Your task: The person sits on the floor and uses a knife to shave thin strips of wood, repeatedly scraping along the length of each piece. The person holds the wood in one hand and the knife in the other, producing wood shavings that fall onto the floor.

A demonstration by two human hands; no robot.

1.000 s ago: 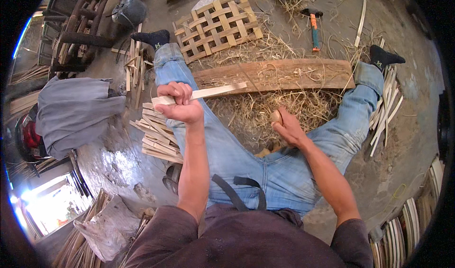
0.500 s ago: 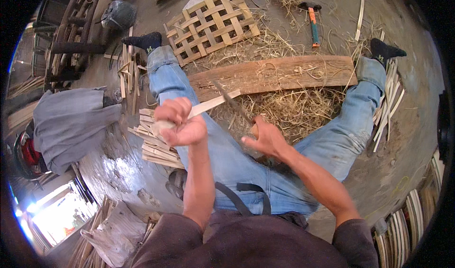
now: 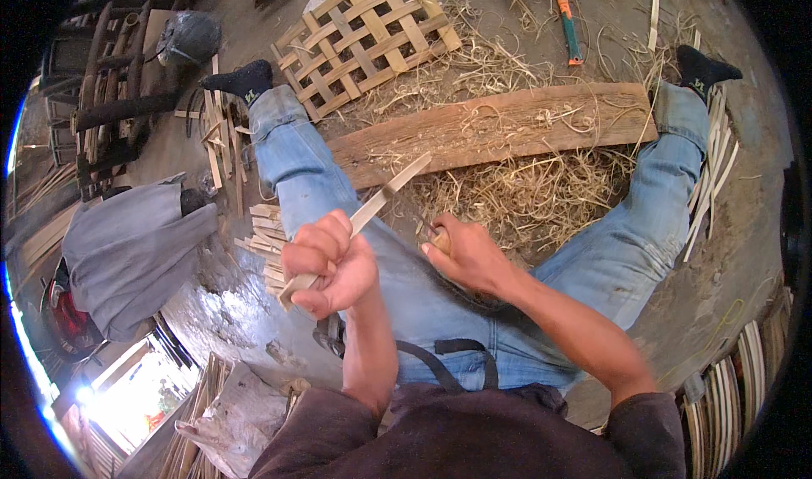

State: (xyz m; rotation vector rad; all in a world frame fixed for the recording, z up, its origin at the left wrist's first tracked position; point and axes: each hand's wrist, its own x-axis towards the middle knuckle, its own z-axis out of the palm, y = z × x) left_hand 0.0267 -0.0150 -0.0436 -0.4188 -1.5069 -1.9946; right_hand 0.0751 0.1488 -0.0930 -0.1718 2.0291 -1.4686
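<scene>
My left hand [image 3: 328, 263] is closed around a thin pale bamboo strip [image 3: 381, 200] that points up and to the right over my left thigh. My right hand [image 3: 468, 255] grips a knife handle [image 3: 440, 240] with a wooden end, close beside the strip; the blade is hidden or too thin to make out. Both hands hover above my lap, over blue jeans [image 3: 406, 284]. A long wooden plank [image 3: 499, 128] lies across the floor between my spread legs, with bamboo shavings [image 3: 524, 191] heaped around it.
A woven bamboo lattice panel [image 3: 368, 35] lies beyond the plank. A hammer with an orange handle [image 3: 567, 22] rests at the top right. A stack of cut strips [image 3: 266, 242] sits left of my leg. Grey cloth [image 3: 135, 242] lies at the left; bamboo splits [image 3: 719, 174] at the right.
Both hands have drawn in toward my body and lower in view. The strip has tilted from nearly flat to pointing up and right, and the right hand has closed in beside it.
</scene>
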